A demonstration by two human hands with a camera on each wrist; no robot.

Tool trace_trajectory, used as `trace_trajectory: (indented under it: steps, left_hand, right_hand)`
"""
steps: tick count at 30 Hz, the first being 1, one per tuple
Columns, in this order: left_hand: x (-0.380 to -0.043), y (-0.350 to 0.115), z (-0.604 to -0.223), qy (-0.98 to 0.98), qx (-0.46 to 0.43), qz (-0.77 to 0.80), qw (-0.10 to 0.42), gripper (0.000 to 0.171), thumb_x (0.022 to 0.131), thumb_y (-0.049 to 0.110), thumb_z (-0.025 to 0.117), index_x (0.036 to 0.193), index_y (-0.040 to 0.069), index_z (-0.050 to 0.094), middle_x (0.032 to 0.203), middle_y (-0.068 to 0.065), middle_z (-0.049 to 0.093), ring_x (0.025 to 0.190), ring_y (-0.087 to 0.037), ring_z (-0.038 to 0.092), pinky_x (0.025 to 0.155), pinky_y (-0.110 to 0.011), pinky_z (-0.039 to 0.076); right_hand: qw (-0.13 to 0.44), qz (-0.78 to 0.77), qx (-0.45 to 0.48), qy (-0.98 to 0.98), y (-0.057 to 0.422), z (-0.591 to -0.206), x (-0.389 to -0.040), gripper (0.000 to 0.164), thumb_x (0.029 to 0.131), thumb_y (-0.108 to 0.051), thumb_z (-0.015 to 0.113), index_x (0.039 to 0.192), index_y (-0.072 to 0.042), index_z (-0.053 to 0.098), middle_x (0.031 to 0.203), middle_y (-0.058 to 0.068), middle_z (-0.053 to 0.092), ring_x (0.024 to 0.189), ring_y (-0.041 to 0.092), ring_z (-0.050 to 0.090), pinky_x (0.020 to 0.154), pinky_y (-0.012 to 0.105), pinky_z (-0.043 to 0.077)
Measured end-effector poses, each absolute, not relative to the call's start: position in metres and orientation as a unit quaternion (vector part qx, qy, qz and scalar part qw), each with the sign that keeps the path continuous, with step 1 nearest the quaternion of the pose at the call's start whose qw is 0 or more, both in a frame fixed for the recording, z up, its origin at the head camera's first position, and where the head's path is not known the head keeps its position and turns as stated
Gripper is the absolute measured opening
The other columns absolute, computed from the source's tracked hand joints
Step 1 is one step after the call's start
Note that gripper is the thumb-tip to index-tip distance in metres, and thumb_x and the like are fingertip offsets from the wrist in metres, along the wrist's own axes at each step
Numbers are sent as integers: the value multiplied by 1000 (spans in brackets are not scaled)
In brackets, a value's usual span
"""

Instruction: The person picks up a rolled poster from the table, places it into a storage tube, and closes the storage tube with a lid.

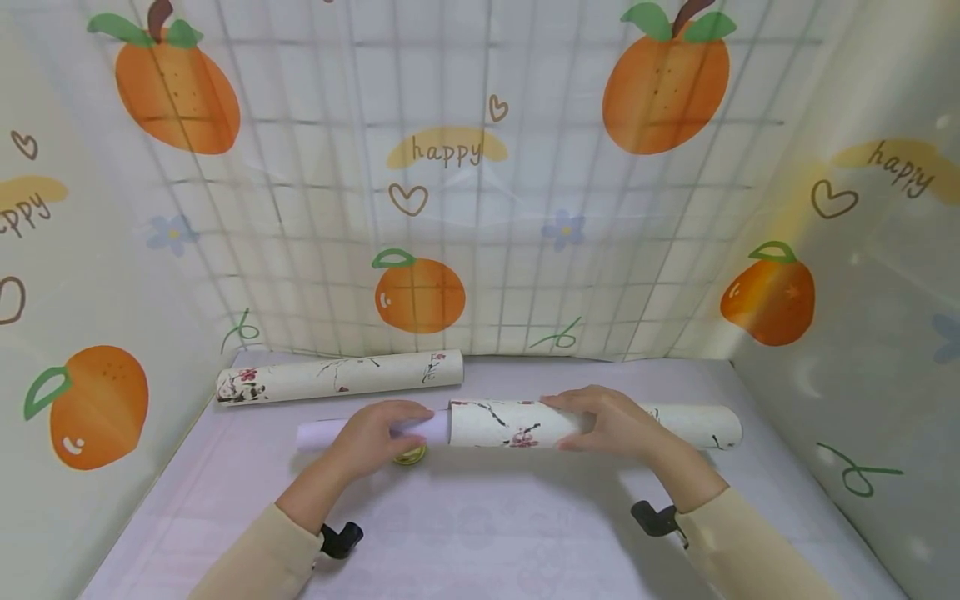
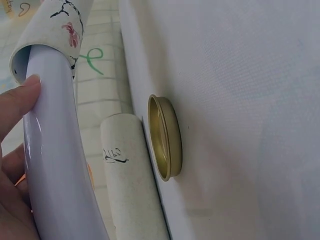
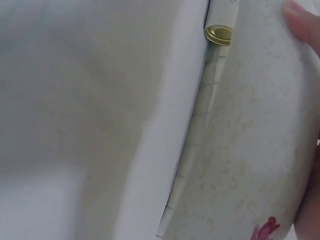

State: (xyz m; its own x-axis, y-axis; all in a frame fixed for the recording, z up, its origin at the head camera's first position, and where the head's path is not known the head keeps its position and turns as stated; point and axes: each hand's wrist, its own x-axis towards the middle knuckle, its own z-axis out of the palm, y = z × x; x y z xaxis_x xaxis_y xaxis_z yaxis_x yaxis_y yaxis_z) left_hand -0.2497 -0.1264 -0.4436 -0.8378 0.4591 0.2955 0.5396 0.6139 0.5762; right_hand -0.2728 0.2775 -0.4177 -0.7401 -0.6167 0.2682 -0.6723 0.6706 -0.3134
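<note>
Left hand (image 1: 367,438) grips the lilac roll (image 2: 62,150), right hand (image 1: 611,423) clasps the flowered tube (image 1: 491,423); over the table (image 1: 465,533), roll's end sits inside tube's mouth! Looks a sliding step (in or out, can't tell); next calls for keeping both aligned.

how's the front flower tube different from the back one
The right grip holds the front tube; no hand touches the back tube. A lilac roll runs into the front tube's open left end; none shows sticking out of the back tube. The front tube is nearer the person than the back tube. Both are whitish with dark branches and reddish blossoms.
</note>
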Motion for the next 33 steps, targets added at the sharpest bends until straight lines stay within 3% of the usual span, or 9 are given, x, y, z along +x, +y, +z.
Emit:
trace_trajectory:
  steps: [24, 33]
  left_hand:
    - [-252, -112, -448, -885, -260, -382, 55, 33, 87, 23, 79, 120, 18, 74, 123, 4, 70, 121, -18, 61, 106, -41, 47]
    - [-250, -114, -442, -883, -262, -372, 117, 32, 89, 24, 78, 121, 18, 74, 128, 1, 68, 122, -21, 62, 106, -41, 47]
  right_hand:
    - [51, 187, 350, -916, 275, -424, -275, 66, 75, -36, 88, 136, -27, 65, 125, 0, 69, 116, 24, 63, 98, 47, 50]
    - [58, 200, 349, -913, 275, -424, -275, 68, 74, -37, 89, 137, -27, 64, 125, -2, 68, 117, 25, 63, 99, 48, 50]
